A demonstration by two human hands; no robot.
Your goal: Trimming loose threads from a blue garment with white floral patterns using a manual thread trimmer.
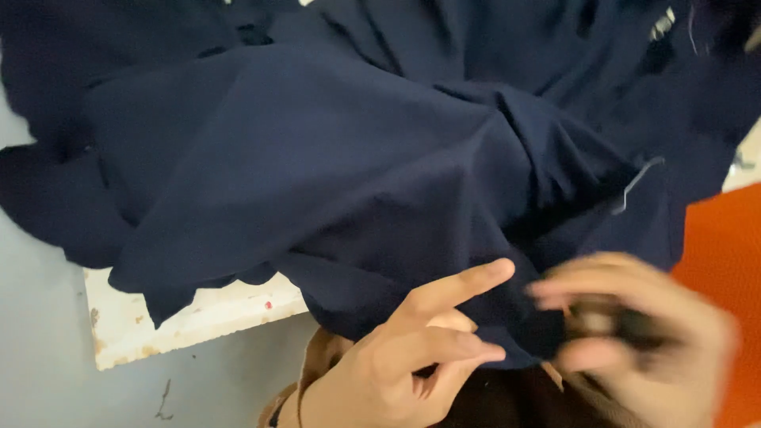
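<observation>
1. Spilling over the chipped white table edge (198, 321), the dark navy woven fabric (333, 166) left pale grey floor (40, 349) open at left; an orange surface (725, 254) hemmed the right.
2. The left hand (396, 357) pinched the fabric's lower edge, forefinger extended.
3. The right hand (642, 341), blurred, curled around a small dark object (610, 321).

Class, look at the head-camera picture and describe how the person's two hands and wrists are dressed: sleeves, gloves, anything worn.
Both hands are bare, with no gloves. The left hand comes out of a tan-brown sleeve cuff at the wrist, with a thin dark band at its lower edge. The right hand is blurred; no ring or watch can be made out on it, and a strip of the same tan cloth shows under it.
</observation>
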